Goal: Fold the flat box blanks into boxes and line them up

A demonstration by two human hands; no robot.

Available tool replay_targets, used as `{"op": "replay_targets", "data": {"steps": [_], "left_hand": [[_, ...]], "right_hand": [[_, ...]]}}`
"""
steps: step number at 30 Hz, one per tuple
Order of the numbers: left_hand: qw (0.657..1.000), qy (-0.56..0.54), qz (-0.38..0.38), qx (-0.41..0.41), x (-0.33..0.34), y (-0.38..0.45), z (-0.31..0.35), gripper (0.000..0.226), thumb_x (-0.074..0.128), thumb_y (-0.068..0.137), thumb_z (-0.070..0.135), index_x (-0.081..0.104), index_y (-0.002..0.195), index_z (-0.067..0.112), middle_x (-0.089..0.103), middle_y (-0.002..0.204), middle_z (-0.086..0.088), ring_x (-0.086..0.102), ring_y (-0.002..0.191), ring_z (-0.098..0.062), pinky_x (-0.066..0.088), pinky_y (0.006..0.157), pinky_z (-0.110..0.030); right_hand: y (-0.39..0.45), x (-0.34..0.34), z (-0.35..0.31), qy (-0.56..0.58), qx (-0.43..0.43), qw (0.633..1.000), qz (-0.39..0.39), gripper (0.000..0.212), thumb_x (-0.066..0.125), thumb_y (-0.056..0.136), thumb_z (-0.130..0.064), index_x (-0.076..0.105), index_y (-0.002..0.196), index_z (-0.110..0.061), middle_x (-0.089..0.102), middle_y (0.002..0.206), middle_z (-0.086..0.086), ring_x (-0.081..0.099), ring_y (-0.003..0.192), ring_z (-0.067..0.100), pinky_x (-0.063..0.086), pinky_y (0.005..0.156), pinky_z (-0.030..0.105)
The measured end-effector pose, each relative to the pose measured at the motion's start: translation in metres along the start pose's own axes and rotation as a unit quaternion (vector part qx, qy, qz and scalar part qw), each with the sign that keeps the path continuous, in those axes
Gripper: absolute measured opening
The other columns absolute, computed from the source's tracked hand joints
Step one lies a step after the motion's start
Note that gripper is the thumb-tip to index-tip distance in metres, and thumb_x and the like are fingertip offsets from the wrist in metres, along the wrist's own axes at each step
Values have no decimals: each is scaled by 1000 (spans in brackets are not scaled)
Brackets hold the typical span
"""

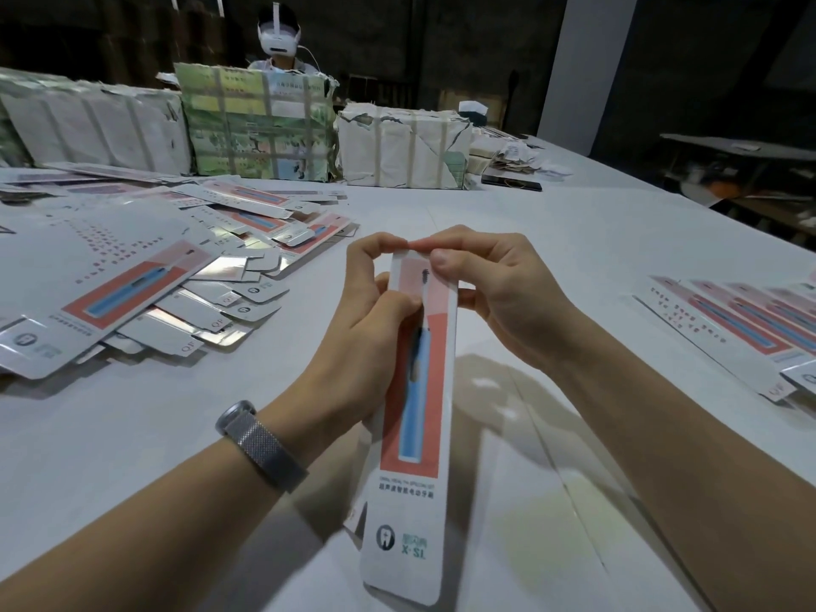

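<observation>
Hands [371, 311] [499, 284] pinch slim glossy cardboard box [415, 390].

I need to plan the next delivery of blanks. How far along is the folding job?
Done: a short row of folded boxes lies lined up at the table's right edge. In hand: both the left hand and right hand hold one box, working its far end. Left: a large, loose pile of flat blanks on the left, so most remains.
</observation>
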State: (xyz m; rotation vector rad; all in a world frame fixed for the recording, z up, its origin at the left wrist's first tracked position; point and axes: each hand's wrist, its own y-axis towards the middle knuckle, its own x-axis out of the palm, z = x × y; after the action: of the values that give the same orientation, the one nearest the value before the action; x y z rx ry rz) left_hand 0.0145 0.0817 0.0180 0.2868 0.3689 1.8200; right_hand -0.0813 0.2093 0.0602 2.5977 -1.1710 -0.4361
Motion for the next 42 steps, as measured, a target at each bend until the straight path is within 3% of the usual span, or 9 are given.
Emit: {"op": "replay_targets", "data": {"steps": [11, 15, 19, 23, 26, 29, 32, 35, 42], "left_hand": [[999, 5, 23, 23, 2, 6, -7, 34, 48, 90, 32, 39, 115, 52, 61, 91, -1, 68, 69, -7, 55, 63, -20], [997, -52, 40, 27, 0, 12, -6, 33, 53, 100, 23, 36, 119, 44, 62, 105, -7, 70, 75, -5, 55, 65, -21], [995, -87, 46, -17, -5, 16, -1, 19, 42, 108, 30, 35, 120, 44, 69, 106, 3, 71, 80, -3, 56, 61, -24], [985, -149, -47, -67, -15, 16, 1, 34, 41, 100, 51, 42, 133, 43, 69, 122, 14, 69, 105, -8, 57, 76, -32], [997, -26, -62, -39, -12, 16, -4, 51, 47, 90, 54, 26, 135, 69, 39, 146, 39, 42, 135, 10, 43, 105, -40], [994, 104, -26, -23, -17, 18, -11, 70, 50, 84, 52, 10, 138, 71, 11, 151, 31, 10, 142, 14, 19, 122, -39], [992, 111, 9, -61, -28, 21, -17, 46, 52, 80, 54, 37, 115, 80, 32, 150, 20, 34, 142, 0, 33, 116, -50], [994, 87, 45, -57, -37, 26, -23, 30, 55, 80, 48, 57, 96, 74, 58, 129, 23, 54, 108, 20, 45, 99, -48], [991, 80, 100, -48, -57, 39, -34, 27, 56, 97, 30, 68, 94, 55, 69, 107, 23, 57, 115, -11, 48, 81, -43]], "right_hand": [[0, 11, 6, -13, 27, 999, 15, 22, 50, 102, -13, 70, 108, -19, 71, 93, -5, 66, 79, 6, 56, 71, 23], [-3, 15, 6, -255, -62, 957, 122, 37, 61, 98, -24, 58, 135, -21, 53, 111, -3, 52, 86, 1, 43, 78, 14], [-8, 16, -4, -360, -73, 928, 56, 59, 63, 86, -47, 55, 139, -23, 40, 112, -7, 48, 86, -6, 39, 77, 13], [-6, 10, -7, -402, -22, 915, 21, 77, 72, 82, -46, 41, 149, -26, 38, 113, -7, 53, 88, 1, 45, 69, 12], [2, -4, -7, -403, 8, 914, 48, 70, 73, 79, -38, 48, 143, -30, 43, 110, -7, 56, 88, 9, 49, 74, 25], [15, -47, -2, -485, 115, 861, 103, 65, 72, 77, -40, 51, 138, -33, 42, 112, -7, 53, 95, 15, 44, 76, 31], [13, -102, 12, -562, 238, 779, 140, 40, 68, 77, -33, 66, 116, -23, 54, 106, 3, 56, 94, 24, 46, 68, 33], [4, -139, 34, -581, 306, 736, 165, 11, 59, 76, -21, 57, 85, -15, 53, 87, 4, 52, 98, 33, 43, 68, 31], [-11, -189, 52, -619, 318, 658, 286, 30, 55, 96, -27, 59, 125, -21, 49, 130, 8, 42, 121, 32, 37, 97, 44]]}}
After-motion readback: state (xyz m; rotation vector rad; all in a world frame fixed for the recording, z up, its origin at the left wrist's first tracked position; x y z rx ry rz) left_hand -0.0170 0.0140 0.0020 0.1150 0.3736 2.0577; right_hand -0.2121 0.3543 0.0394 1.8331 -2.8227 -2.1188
